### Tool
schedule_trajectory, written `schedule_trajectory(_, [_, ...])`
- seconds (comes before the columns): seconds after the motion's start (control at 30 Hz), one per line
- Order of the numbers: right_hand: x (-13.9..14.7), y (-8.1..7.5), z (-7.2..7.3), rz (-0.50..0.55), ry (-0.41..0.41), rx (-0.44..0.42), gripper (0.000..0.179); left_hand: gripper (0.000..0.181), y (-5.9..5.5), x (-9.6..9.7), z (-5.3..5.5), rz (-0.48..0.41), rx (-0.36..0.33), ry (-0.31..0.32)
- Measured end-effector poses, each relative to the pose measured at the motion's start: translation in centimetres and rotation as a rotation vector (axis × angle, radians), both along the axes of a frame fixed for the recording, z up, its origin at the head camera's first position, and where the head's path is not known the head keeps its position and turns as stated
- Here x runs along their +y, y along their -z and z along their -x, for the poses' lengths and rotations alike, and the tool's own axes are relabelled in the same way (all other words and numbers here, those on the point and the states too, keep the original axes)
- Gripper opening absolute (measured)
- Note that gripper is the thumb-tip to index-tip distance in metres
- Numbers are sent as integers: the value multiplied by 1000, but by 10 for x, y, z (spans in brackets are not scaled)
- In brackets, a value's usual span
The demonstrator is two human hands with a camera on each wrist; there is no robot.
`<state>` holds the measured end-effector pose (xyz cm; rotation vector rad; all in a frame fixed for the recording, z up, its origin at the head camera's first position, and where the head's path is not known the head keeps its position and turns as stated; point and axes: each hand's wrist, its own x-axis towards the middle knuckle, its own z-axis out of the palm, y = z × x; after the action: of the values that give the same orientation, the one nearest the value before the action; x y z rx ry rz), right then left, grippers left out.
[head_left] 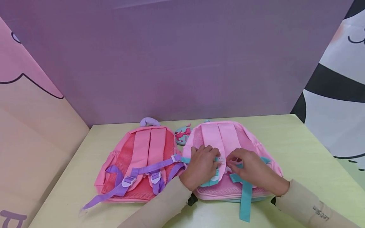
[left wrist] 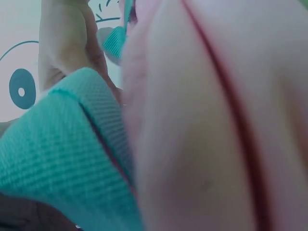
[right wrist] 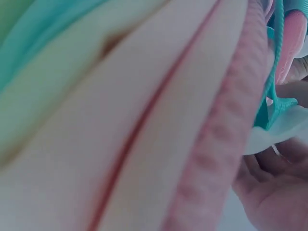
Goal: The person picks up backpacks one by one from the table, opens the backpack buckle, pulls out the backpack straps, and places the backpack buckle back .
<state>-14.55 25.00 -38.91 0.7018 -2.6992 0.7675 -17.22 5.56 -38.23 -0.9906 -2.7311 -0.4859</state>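
Near the desk's front edge: loose teal webbing, trailing from beneath the right hand.
Right fingertips: thumb and forefinger bent close together; cannot tell whether pinching anything.
Left hand: fingers curled round a pink shoulder strap.
Light pink backpack: right of the desk's middle, straps upward.
Strap work: apparently adjusting the strap's fastening; probably calls for a steady left hold and fine right pinch.
Coral backpack: just left, purple webbing reaching toward the front left corner.
Desk: pale yellow, back edge along a purple wall; cartoon panels both sides.
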Motion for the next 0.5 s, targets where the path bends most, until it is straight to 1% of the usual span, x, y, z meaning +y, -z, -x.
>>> schedule_trajectory(0.1, [-3, -2, 0, 54, 2, 19, 27, 22, -2, -1, 2, -30, -25, 11])
schedule_trajectory(0.17, [-5, -4, 1, 75, -33, 43, 29, 23, -3, -2, 3, -55, -42, 21])
schedule_trajectory(0.23, [-7, -5, 3, 86, -69, 68, 28, 23, -5, -2, 4, -81, -56, 30])
schedule_trajectory(0.3, [-8, -5, 4, 92, -88, 93, 25, 23, -6, -3, 4, -104, -64, 39])
schedule_trajectory(0.4, [-8, -6, 5, 98, -91, 120, 25, 27, -8, -5, 5, -130, -88, 47])
schedule_trajectory(0.5, [-9, -6, 6, 111, -100, 131, 25, 33, -12, -7, 6, -149, -129, 51])
